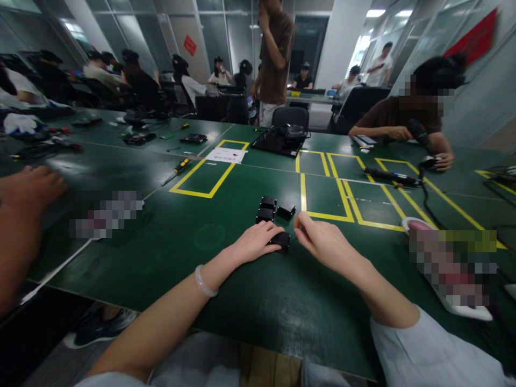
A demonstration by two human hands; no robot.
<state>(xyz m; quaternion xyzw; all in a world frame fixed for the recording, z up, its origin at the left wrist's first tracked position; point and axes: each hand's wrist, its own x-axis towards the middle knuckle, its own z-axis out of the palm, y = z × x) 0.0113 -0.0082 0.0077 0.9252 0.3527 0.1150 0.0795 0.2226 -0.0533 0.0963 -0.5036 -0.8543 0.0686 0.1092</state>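
My left hand (255, 243) lies low over the green table, its fingers and thumb closed on a small black block (283, 241). A white bangle (205, 280) circles that wrist. Just to the right, my right hand (322, 239) is closed, thumb and fingers pinched together; whatever is between them, if anything, is too small to make out. Beyond the hands stand similar black blocks: one at the back (268, 202), one right in front of it (264, 215), and a tilted one (286, 209) apart to the right.
Yellow tape outlines (326, 216) mark the table. A yellow-and-black screwdriver (177, 170) lies left, near a paper sheet (226, 155). A white-edged tray (463, 309) sits at right. Another person's arm (24, 215) reaches in from the left; a co-worker (419, 118) sits across.
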